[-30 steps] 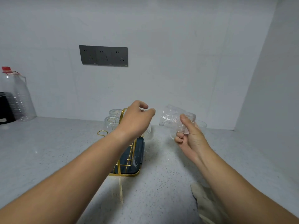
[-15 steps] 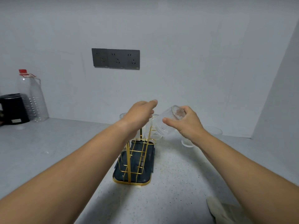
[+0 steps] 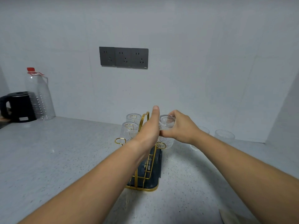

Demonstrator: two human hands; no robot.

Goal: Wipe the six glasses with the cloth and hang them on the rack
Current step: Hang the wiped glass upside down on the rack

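Since the earlier frame the right hand (image 3: pixel 179 128) has turned its glass (image 3: pixel 167 122) fully bottom-up and carried it left, over the right side of the rack (image 3: pixel 146 177). On the grey surface (image 3: pixel 48 159) the rack stands lengthwise, and its left pegs already carry two hung glasses (image 3: pixel 130 130). Two waiting glasses (image 3: pixel 224 136) stand well off to the right, and the cloth (image 3: pixel 234 215) lies at the near right edge. The right hand grasps the glass with fingers over the base and thumb across the ribbed wall. The left hand (image 3: pixel 148 131) is released, fingers straight, edge-on just beside the glass; whether it touches the glass cannot be told. To do this step well, by my judgement, the mouth should come straight down over a free gold peg (image 3: pixel 161 145). It should stay level, clear of the wire and the neighbouring glass, and be let go only once it sits firmly.
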